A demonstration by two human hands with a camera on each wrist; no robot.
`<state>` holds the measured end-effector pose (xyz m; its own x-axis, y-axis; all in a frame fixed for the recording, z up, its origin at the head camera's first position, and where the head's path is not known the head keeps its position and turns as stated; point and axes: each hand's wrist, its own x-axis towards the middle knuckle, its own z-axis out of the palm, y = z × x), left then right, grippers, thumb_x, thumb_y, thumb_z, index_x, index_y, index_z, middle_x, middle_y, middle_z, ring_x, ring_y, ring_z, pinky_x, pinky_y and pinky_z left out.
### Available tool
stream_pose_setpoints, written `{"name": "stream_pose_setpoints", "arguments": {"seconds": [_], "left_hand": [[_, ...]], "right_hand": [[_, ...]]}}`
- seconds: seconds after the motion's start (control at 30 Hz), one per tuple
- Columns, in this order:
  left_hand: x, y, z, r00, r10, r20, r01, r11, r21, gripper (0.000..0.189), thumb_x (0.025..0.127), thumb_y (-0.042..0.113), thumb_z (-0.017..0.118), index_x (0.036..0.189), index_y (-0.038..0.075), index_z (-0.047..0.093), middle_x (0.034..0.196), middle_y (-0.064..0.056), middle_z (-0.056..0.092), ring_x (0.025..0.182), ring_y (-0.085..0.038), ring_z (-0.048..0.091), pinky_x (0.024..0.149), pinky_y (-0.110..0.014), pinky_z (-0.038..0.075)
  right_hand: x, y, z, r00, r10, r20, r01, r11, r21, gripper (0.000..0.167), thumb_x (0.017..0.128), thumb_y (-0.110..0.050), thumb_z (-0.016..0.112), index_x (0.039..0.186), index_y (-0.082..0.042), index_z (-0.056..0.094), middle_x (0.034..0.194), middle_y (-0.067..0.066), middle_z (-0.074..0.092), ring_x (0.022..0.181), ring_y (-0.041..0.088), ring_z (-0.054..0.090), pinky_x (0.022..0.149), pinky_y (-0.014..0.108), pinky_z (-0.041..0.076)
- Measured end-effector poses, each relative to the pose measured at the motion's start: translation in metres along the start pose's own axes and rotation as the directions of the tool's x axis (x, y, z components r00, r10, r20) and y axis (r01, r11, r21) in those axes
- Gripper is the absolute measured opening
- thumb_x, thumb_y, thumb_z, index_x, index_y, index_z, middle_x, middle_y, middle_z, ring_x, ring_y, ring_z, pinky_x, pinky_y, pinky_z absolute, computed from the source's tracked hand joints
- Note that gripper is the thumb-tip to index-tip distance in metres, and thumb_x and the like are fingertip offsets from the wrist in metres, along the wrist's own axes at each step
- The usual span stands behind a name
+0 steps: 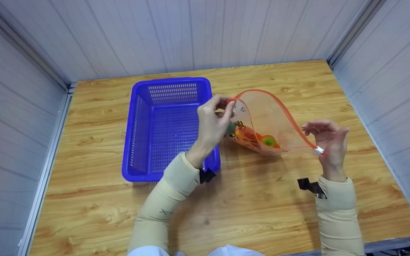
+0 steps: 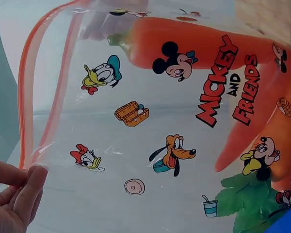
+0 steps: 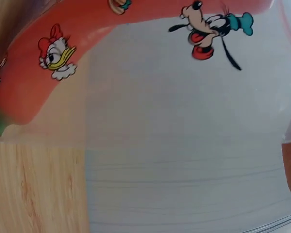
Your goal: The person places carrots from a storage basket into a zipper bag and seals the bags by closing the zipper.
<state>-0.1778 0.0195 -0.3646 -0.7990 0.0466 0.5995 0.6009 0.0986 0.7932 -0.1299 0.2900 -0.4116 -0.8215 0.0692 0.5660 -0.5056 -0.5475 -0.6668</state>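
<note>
A clear zip bag (image 1: 276, 122) with a red-orange closure stands tilted over the table, its mouth spread wide. My left hand (image 1: 210, 122) pinches the closure's left corner between thumb and fingers, as the left wrist view also shows. At the opposite corner, the white slider (image 1: 319, 150) lies against my right hand (image 1: 331, 142), whose fingers are extended and loosely bent. Inside the bag are a long red pepper (image 2: 184, 43) with a green stem, an orange carrot-like piece (image 1: 244, 132) with green leaves (image 2: 250, 199), and other red-orange pieces. Cartoon characters are printed on the film.
Left of the bag stands a blue perforated basket (image 1: 128, 149), its right rim beneath my left forearm. The wooden table (image 1: 94, 170) meets white panel walls (image 1: 169, 39) at the back and both sides.
</note>
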Motion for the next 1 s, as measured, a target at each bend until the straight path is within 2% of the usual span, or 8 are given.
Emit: {"name": "stream_pose_setpoints", "arguments": {"seconds": [0.1, 0.2, 0.37, 0.47, 0.6, 0.7, 0.8, 1.0], "left_hand": [[0.001, -0.003, -0.002, 1.0, -0.01, -0.019, 0.01, 1.0, -0.019, 0.008, 0.085, 0.001, 0.056, 0.084, -0.005, 0.061, 0.071, -0.008, 0.061, 0.059, -0.008, 0.058, 0.05, -0.022, 0.049], [0.002, -0.006, -0.005, 0.999, -0.019, -0.039, 0.017, 0.999, -0.042, 0.008, 0.085, 0.001, 0.056, 0.084, -0.005, 0.06, 0.071, -0.01, 0.061, 0.058, -0.01, 0.058, 0.05, -0.024, 0.05], [0.005, -0.012, -0.009, 0.997, -0.032, -0.07, 0.029, 0.998, -0.057, 0.008, 0.085, 0.001, 0.056, 0.083, -0.006, 0.059, 0.072, -0.012, 0.061, 0.058, -0.013, 0.058, 0.049, -0.027, 0.05], [0.006, -0.014, -0.011, 0.996, -0.033, -0.086, 0.028, 0.998, -0.054, 0.008, 0.084, 0.001, 0.057, 0.083, -0.006, 0.059, 0.072, -0.012, 0.061, 0.058, -0.015, 0.059, 0.049, -0.026, 0.05], [0.006, -0.018, -0.012, 0.994, -0.038, -0.098, 0.034, 0.998, -0.051, 0.008, 0.084, 0.001, 0.057, 0.083, -0.006, 0.059, 0.073, -0.013, 0.061, 0.058, -0.015, 0.059, 0.05, -0.025, 0.05], [0.007, -0.019, -0.013, 0.994, -0.037, -0.105, 0.033, 0.998, -0.047, 0.007, 0.084, 0.0, 0.057, 0.083, -0.006, 0.059, 0.073, -0.012, 0.061, 0.058, -0.013, 0.059, 0.05, -0.025, 0.05], [0.007, -0.02, -0.014, 0.993, -0.043, -0.107, 0.038, 0.998, -0.053, 0.008, 0.084, 0.001, 0.057, 0.083, -0.006, 0.059, 0.073, -0.013, 0.061, 0.058, -0.014, 0.059, 0.05, -0.025, 0.05], [0.006, -0.021, -0.017, 0.992, -0.058, -0.115, 0.05, 0.996, -0.07, 0.009, 0.084, 0.001, 0.057, 0.084, -0.008, 0.06, 0.073, -0.017, 0.06, 0.059, -0.017, 0.059, 0.051, -0.028, 0.051]], "right_hand": [[-0.007, 0.002, -0.003, 0.996, -0.04, 0.076, 0.042, 0.999, -0.023, 0.069, 0.083, -0.043, 0.056, 0.092, 0.025, 0.05, 0.087, 0.031, 0.059, 0.082, 0.035, 0.057, 0.07, 0.036, 0.043], [-0.015, 0.003, -0.002, 0.986, -0.088, 0.139, 0.103, 0.989, -0.103, 0.068, 0.078, -0.039, 0.063, 0.093, 0.025, 0.049, 0.09, 0.032, 0.057, 0.084, 0.036, 0.056, 0.073, 0.035, 0.044], [-0.025, 0.002, 0.007, 0.969, -0.125, 0.214, 0.17, 0.963, -0.207, 0.069, 0.062, -0.032, 0.078, 0.092, 0.024, 0.052, 0.09, 0.031, 0.058, 0.085, 0.034, 0.056, 0.076, 0.034, 0.044], [-0.027, 0.001, 0.016, 0.959, -0.14, 0.247, 0.204, 0.945, -0.256, 0.067, 0.055, -0.027, 0.081, 0.09, 0.023, 0.053, 0.088, 0.029, 0.059, 0.083, 0.032, 0.058, 0.076, 0.032, 0.045], [-0.029, -0.002, 0.03, 0.941, -0.149, 0.304, 0.253, 0.906, -0.339, 0.057, 0.053, -0.015, 0.083, 0.086, 0.021, 0.055, 0.085, 0.027, 0.06, 0.082, 0.03, 0.058, 0.077, 0.031, 0.046], [-0.031, -0.004, 0.04, 0.927, -0.157, 0.342, 0.29, 0.876, -0.386, 0.044, 0.058, -0.007, 0.081, 0.083, 0.02, 0.057, 0.082, 0.025, 0.061, 0.081, 0.028, 0.058, 0.077, 0.03, 0.046], [-0.032, -0.004, 0.044, 0.927, -0.174, 0.331, 0.306, 0.862, -0.403, 0.031, 0.063, 0.001, 0.077, 0.079, 0.018, 0.058, 0.079, 0.023, 0.061, 0.078, 0.027, 0.059, 0.074, 0.028, 0.047], [-0.033, -0.003, 0.04, 0.955, -0.214, 0.205, 0.283, 0.866, -0.413, 0.016, 0.066, 0.011, 0.071, 0.072, 0.02, 0.058, 0.073, 0.021, 0.063, 0.07, 0.023, 0.06, 0.067, 0.025, 0.048]]}}
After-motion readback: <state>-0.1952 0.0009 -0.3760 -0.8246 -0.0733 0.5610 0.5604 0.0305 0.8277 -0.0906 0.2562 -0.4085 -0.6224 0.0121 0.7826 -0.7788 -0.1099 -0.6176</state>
